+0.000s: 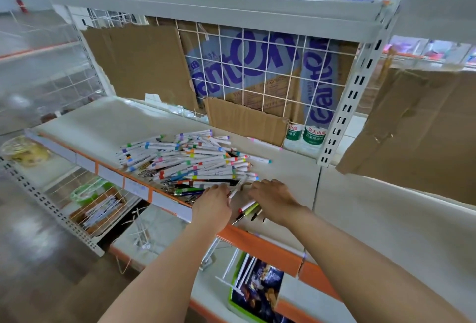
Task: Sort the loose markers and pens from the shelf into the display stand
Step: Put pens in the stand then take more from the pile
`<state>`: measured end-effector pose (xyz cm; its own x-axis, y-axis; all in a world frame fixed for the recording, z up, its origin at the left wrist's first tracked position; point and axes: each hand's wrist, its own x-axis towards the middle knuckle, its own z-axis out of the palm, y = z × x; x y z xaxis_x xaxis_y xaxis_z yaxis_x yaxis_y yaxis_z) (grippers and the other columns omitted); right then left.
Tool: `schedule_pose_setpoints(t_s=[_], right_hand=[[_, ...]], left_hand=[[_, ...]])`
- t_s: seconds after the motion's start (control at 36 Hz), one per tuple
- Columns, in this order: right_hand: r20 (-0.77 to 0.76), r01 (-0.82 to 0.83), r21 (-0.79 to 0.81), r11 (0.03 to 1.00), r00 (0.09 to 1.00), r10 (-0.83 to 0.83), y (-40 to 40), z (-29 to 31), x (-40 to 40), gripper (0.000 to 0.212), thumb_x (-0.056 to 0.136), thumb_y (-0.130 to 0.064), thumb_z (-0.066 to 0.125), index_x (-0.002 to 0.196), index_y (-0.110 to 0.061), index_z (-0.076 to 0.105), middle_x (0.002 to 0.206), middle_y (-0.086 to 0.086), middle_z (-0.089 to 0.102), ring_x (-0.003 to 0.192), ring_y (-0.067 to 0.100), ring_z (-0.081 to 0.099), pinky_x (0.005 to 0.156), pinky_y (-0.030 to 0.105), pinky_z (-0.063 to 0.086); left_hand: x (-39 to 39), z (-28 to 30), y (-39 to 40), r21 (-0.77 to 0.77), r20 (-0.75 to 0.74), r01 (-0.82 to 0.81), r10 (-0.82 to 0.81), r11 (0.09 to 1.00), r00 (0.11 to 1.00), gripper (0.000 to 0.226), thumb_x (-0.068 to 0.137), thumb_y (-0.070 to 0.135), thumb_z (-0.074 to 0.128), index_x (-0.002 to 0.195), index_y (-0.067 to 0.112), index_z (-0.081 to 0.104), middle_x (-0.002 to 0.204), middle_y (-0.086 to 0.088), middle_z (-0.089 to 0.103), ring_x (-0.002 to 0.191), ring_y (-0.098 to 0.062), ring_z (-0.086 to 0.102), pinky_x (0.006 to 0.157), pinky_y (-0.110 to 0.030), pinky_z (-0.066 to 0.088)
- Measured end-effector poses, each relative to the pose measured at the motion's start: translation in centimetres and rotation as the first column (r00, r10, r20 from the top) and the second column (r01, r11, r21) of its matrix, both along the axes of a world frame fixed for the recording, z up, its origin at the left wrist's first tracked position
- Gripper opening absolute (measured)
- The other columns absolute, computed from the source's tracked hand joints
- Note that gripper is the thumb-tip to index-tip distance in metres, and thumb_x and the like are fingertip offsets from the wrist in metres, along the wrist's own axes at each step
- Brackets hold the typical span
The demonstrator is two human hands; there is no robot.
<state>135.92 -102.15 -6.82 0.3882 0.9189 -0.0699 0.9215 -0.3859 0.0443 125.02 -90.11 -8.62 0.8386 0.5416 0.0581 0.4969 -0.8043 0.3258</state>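
Observation:
A big heap of white markers with coloured bands lies on the cream shelf, with darker pens along its near edge. My left hand rests at the heap's front edge and pinches a white marker that sticks up to the right. My right hand lies beside it, fingers curled over a small bunch of pens whose tips point toward me. No display stand is in view.
Torn cardboard and a wire grid back the shelf, with two water bottles behind at the right. An orange rail edges the shelf front. Below are a wire basket of pens and a green box.

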Motion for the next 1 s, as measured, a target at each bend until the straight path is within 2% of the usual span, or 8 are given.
schedule_pose_setpoints(t_s=[0.28, 0.44, 0.58, 0.67, 0.75, 0.81, 0.89, 1.0], right_hand=[[-0.012, 0.022, 0.107, 0.994, 1.0, -0.021, -0.9, -0.1, -0.5, 0.041, 0.086, -0.003, 0.048, 0.122, -0.02, 0.049, 0.118, 0.002, 0.051, 0.106, 0.026, 0.049, 0.079, 0.031, 0.035], [-0.051, 0.24, 0.233, 0.943, 0.971, -0.234, -2.3, 0.9, -0.6, 0.039, 0.087, 0.001, 0.043, 0.123, -0.013, 0.045, 0.121, 0.004, 0.049, 0.105, 0.027, 0.053, 0.075, 0.03, 0.038], [-0.341, 0.56, 0.431, 0.707, 0.827, -0.447, -4.7, 1.2, -0.5, 0.014, 0.097, -0.013, 0.043, 0.11, -0.013, 0.049, 0.112, 0.007, 0.055, 0.09, 0.033, 0.058, 0.062, 0.03, 0.036], [-0.409, 0.658, 0.522, 0.543, 0.752, -0.517, -6.8, 1.5, -0.7, 0.012, 0.097, -0.017, 0.047, 0.105, -0.01, 0.052, 0.104, 0.009, 0.058, 0.084, 0.032, 0.058, 0.06, 0.03, 0.035], [-0.449, 0.707, 0.572, 0.416, 0.694, -0.563, -9.2, 2.0, -0.8, 0.012, 0.096, -0.018, 0.048, 0.102, -0.009, 0.054, 0.101, 0.01, 0.06, 0.083, 0.034, 0.058, 0.06, 0.029, 0.032], [-0.457, 0.727, 0.586, 0.359, 0.662, -0.594, -11.2, 2.3, -0.8, 0.013, 0.096, -0.02, 0.048, 0.101, -0.009, 0.054, 0.102, 0.009, 0.06, 0.083, 0.036, 0.058, 0.059, 0.031, 0.033], [-0.445, 0.729, 0.627, 0.275, 0.624, -0.643, -14.5, 2.8, -0.9, 0.012, 0.095, -0.02, 0.05, 0.101, -0.01, 0.055, 0.1, 0.008, 0.059, 0.082, 0.035, 0.056, 0.058, 0.032, 0.032], [-0.452, 0.703, 0.699, 0.133, 0.578, -0.68, -20.0, 3.3, -1.2, 0.007, 0.093, -0.017, 0.053, 0.091, -0.011, 0.055, 0.089, 0.002, 0.053, 0.081, 0.027, 0.052, 0.058, 0.032, 0.033]], left_hand=[[-0.1, 0.5, 0.0, -0.1, 0.127, -0.004, 0.017, 0.995, 0.992, 0.017, 0.1, 0.018, 0.035, 0.109, 0.007, 0.045, 0.092, -0.008, 0.055, 0.087, -0.03, 0.054, 0.059, -0.032, 0.03], [0.2, 2.0, -1.2, -0.167, 0.229, -0.059, 0.097, 0.984, 0.969, 0.003, 0.098, 0.012, 0.032, 0.097, 0.013, 0.035, 0.086, -0.003, 0.046, 0.079, -0.026, 0.044, 0.061, -0.035, 0.031], [0.7, 2.7, -2.2, -0.135, 0.317, -0.02, 0.062, 0.991, 0.946, 0.017, 0.098, 0.016, 0.036, 0.113, 0.009, 0.041, 0.096, -0.007, 0.053, 0.084, -0.025, 0.048, 0.062, -0.034, 0.031], [1.6, 2.9, -3.1, -0.128, 0.329, 0.023, 0.021, 0.991, 0.944, 0.018, 0.098, 0.017, 0.037, 0.115, 0.009, 0.04, 0.099, -0.008, 0.053, 0.082, -0.022, 0.045, 0.062, -0.035, 0.032], [2.6, 3.1, -4.7, -0.108, 0.339, 0.08, -0.039, 0.991, 0.94, 0.018, 0.098, 0.015, 0.037, 0.114, 0.008, 0.041, 0.101, -0.011, 0.054, 0.086, -0.029, 0.05, 0.063, -0.035, 0.031], [3.2, 3.3, -6.2, -0.095, 0.356, 0.141, -0.098, 0.985, 0.929, 0.005, 0.098, 0.015, 0.038, 0.101, 0.011, 0.039, 0.095, -0.009, 0.051, 0.084, -0.03, 0.05, 0.062, -0.034, 0.029], [4.1, 3.6, -9.2, -0.083, 0.367, 0.233, -0.188, 0.969, 0.911, 0.012, 0.096, 0.012, 0.042, 0.092, 0.016, 0.031, 0.091, -0.01, 0.051, 0.088, -0.032, 0.05, 0.062, -0.034, 0.028], [5.4, 4.0, -14.6, -0.05, 0.411, 0.358, -0.308, 0.932, 0.858, 0.005, 0.094, 0.008, 0.045, 0.092, 0.01, 0.04, 0.09, -0.018, 0.055, 0.088, -0.037, 0.053, 0.062, -0.036, 0.029]])
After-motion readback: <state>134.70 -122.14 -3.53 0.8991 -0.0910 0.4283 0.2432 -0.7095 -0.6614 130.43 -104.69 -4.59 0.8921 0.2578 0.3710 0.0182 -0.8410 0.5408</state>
